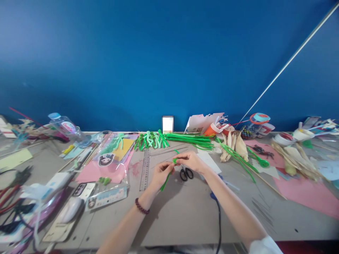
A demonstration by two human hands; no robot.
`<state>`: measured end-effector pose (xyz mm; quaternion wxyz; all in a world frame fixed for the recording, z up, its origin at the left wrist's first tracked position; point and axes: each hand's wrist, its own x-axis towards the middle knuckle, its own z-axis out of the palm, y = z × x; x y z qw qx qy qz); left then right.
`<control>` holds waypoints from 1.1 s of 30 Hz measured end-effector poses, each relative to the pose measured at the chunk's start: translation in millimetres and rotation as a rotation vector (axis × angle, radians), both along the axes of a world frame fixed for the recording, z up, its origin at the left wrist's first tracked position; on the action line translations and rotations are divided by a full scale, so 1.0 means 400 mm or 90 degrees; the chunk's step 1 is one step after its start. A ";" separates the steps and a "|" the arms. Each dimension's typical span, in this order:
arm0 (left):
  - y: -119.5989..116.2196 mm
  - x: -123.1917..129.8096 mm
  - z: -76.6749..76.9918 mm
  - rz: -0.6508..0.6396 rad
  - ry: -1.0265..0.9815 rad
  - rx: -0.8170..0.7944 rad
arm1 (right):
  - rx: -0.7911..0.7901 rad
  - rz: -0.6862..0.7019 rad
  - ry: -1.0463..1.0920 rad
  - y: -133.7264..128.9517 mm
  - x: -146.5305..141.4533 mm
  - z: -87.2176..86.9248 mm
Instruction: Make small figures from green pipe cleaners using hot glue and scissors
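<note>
Both hands meet above the middle of the desk. My left hand (162,173) is closed on a green pipe cleaner (164,183), whose tail hangs below the fingers. My right hand (190,160) pinches the same green piece at its upper part, where a small bright green bunch (174,161) shows between the fingertips. How that bunch is wound or folded is too small to tell. Just under my right hand lie black-handled scissors (186,174), their blades partly hidden. A clear ruler (144,170) lies to the left of my left hand.
Behind the hands lie long green pipe cleaners (189,138) and several bent green pieces (150,139). Pink paper and a plastic bag (116,183) are at left, with a white mouse (72,209). Dried husks (233,146), pink sheets (304,194) and cups (210,130) fill the right.
</note>
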<state>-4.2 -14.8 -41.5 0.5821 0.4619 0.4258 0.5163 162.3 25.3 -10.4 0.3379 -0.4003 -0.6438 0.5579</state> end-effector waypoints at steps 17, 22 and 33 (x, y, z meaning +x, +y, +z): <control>-0.006 0.006 0.007 -0.023 0.058 0.014 | -0.034 0.062 -0.072 -0.003 0.025 0.048; -0.015 0.007 0.018 -0.013 0.102 0.052 | 0.005 0.048 -0.107 -0.008 0.022 0.048; -0.015 0.007 0.018 0.002 0.088 0.044 | -0.005 -0.006 -0.082 -0.019 0.002 0.048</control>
